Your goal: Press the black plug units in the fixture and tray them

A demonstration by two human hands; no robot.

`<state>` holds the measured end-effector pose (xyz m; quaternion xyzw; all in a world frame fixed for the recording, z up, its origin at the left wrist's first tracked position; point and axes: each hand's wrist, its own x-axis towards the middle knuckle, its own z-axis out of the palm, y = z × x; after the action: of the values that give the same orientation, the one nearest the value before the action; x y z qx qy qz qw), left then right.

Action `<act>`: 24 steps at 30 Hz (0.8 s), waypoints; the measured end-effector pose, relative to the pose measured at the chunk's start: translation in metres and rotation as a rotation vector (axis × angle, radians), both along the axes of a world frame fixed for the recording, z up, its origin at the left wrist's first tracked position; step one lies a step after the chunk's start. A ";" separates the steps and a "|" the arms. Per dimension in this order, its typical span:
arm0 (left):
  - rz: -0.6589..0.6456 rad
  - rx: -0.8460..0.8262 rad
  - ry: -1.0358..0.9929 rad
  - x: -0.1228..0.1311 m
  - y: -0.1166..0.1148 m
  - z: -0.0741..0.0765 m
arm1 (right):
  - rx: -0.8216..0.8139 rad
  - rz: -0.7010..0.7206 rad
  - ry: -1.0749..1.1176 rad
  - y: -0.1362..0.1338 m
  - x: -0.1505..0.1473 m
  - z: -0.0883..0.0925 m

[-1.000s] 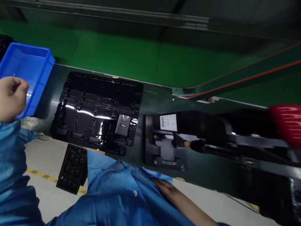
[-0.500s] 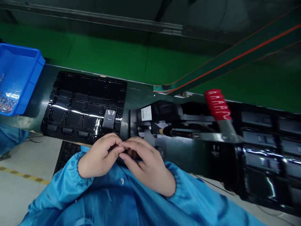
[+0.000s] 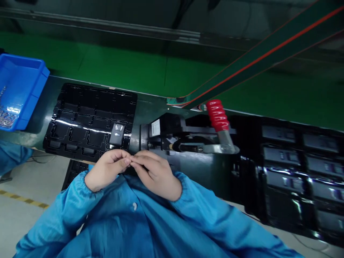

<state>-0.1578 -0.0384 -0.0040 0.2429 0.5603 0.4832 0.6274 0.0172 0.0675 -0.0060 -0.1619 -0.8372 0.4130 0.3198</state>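
My left hand (image 3: 107, 170) and my right hand (image 3: 153, 175) meet in front of my chest, their fingertips pressed together. Anything between the fingers is too small or too hidden to tell. Just above them lies a glossy black plastic tray (image 3: 64, 122) with moulded pockets. A small grey device (image 3: 117, 134) sits in its lower right pocket, close to my left fingertips. At the far left stands a blue plastic bin (image 3: 29, 86) holding small metal parts (image 3: 5, 116), possibly screws.
A bench press with a red-gripped lever (image 3: 217, 114) stands right of the tray, and black trays (image 3: 295, 175) lie further right. A black pocketed tray (image 3: 73, 173) hangs below the bench edge. A green belt (image 3: 120, 68) runs behind.
My left hand has left the blue bin and come to the centre, and my right hand has risen to meet it. The view has swung, bringing the red lever and black trays in.
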 end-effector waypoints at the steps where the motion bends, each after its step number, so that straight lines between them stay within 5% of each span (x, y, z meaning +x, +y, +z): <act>1: 0.017 0.002 0.000 0.001 0.000 0.001 | -0.014 -0.014 0.014 0.001 0.000 -0.001; 8: 0.065 0.036 0.347 -0.018 0.010 0.013 | -0.295 -0.075 -0.088 0.004 0.006 0.009; 15: 0.085 -0.059 0.830 -0.055 0.033 0.004 | -0.725 0.003 -0.141 -0.003 0.017 0.007; 20: -0.111 -0.284 1.354 -0.050 0.048 0.008 | -0.772 0.029 -0.134 -0.008 0.025 0.002; 24: -0.135 -0.377 1.532 -0.035 0.055 0.010 | -0.764 0.055 -0.135 -0.010 0.030 -0.001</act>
<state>-0.1929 0.0164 0.0057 0.4311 0.8926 0.0394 0.1257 0.0477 0.0574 -0.0075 -0.2735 -0.6462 0.6921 0.1692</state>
